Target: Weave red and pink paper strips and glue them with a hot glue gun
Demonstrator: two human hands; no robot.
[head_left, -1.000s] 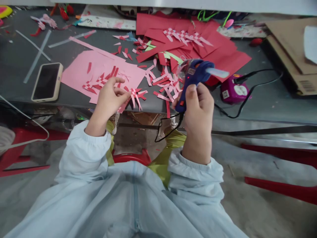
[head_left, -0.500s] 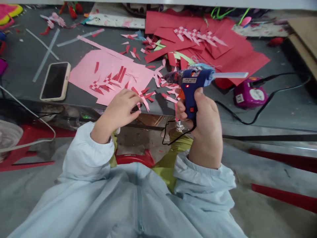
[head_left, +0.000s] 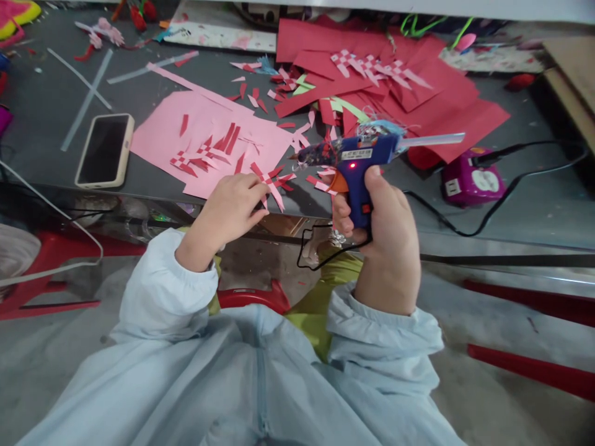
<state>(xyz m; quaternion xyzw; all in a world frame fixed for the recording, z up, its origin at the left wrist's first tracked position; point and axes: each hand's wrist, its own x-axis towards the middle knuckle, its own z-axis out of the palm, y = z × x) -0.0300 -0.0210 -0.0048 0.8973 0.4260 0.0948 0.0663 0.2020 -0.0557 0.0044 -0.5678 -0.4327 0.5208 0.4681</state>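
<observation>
My right hand [head_left: 379, 214] is wrapped round the handle of a blue hot glue gun [head_left: 360, 186]. Its red light is on, its nozzle points left over the table, and a clear glue stick [head_left: 432, 140] sticks out of the back. By the table's front edge my left hand [head_left: 239, 204] has its thumb and bent forefinger at the near end of a woven red-and-pink paper piece [head_left: 274, 182]; the fingertips partly hide that end. Beside this hand lies a pink paper sheet [head_left: 162, 133] bearing red strips and small woven paper pieces [head_left: 198, 156].
A phone [head_left: 105, 150] lies left of the pink sheet. Red paper sheets [head_left: 474, 121] are piled at the back, with paper scraps [head_left: 255, 99] scattered before them. A purple adapter [head_left: 473, 179] with a black cord [head_left: 525, 170] stands on the right. Glue sticks [head_left: 88, 99] lie crossed at left.
The glue gun's nozzle has shifted slightly left and down. My left hand has stayed at the woven paper piece, and the whole view has shifted a little.
</observation>
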